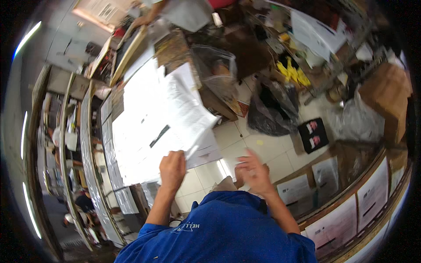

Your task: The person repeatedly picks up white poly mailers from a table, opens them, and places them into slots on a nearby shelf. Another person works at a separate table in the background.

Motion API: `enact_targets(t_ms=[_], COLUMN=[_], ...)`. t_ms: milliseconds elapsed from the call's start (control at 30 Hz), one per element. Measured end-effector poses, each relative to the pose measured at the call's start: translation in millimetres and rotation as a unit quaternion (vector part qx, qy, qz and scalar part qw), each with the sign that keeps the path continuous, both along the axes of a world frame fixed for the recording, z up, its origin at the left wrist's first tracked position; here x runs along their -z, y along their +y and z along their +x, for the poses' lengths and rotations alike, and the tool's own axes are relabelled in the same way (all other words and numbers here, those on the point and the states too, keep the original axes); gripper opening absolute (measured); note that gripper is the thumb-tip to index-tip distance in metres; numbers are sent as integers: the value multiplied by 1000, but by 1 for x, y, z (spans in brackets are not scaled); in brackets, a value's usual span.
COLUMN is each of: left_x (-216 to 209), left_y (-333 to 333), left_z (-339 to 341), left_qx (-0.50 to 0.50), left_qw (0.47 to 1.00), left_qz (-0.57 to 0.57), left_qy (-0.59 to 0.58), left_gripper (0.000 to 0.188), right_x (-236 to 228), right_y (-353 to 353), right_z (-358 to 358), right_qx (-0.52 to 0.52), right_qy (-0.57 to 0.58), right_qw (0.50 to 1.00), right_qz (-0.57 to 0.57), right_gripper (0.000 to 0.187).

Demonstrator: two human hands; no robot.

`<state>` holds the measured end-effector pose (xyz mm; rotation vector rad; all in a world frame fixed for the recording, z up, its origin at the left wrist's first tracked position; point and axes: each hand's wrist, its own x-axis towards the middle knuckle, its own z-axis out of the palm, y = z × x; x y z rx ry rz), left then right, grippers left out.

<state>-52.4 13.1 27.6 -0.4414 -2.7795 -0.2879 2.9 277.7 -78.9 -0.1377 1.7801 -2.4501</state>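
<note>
My left hand (173,168) is closed at the near edge of a stack of large white paper sheets (140,109), and it seems to pinch a sheet there. Printed text and a black bar mark the sheets, which cover a table on my left. One sheet (188,109) is lifted and curls over at its right side. Off to the right, above the floor, my right hand (254,173) has its fingers apart and holds nothing; motion blurs it slightly.
A dark plastic bag (274,107), a black cloth piece with pink prints (313,135) and a cardboard box (386,96) lie to the right. Yellow gloves (291,72) rest among clutter. Printed sheets (335,223) line a bench at lower right. Another person's arm (151,13) shows at the far table end.
</note>
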Motion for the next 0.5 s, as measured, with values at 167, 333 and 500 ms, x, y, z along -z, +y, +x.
enact_targets(t_ms=[167,333,500], left_x=[-6,6,9], left_y=[4,12,14], left_z=[20,45,46], left_qx=[11,31,97], left_qw=[999,994,977], left_qz=[50,105,186], left_qy=[0,12,-49], left_gripper=[13,5,16], right_x=[-68,-72,-76], right_y=[-88,-112,-110], right_z=[-34,-37,-42], right_qx=[-177,-73,43], right_qy=[-48,-106,-70], right_qw=[978,991,979], right_qz=[-101,45,184], right_gripper=[65,43,23])
